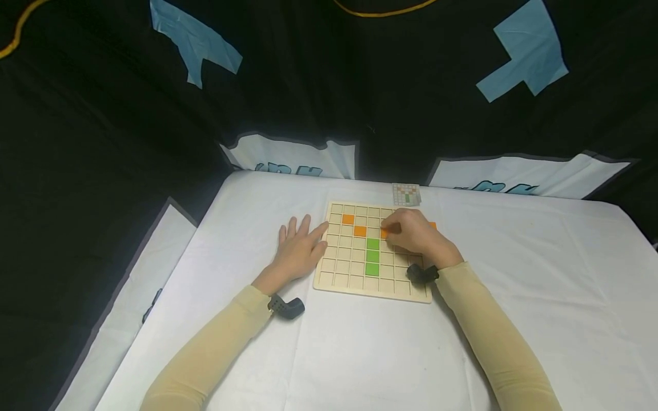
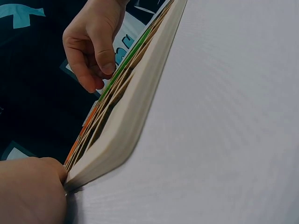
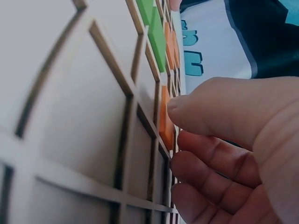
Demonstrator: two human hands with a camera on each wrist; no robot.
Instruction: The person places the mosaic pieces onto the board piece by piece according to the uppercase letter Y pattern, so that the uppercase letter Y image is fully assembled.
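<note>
A pale wooden grid board lies flat on the table. Set in its cells are several orange and green square tiles, among them an orange tile and a green tile. My left hand rests on the table with fingers spread, its index finger and thumb touching the board's left edge. Over the board, my right hand pinches at an orange tile. The thumb lies against this tile in the right wrist view; the other fingers curl beside it, their tips partly hidden.
A small pattern card lies behind the board near the table's far edge. Another orange piece shows past the right hand, partly hidden. White cloth covers the table, and a dark curtain hangs behind.
</note>
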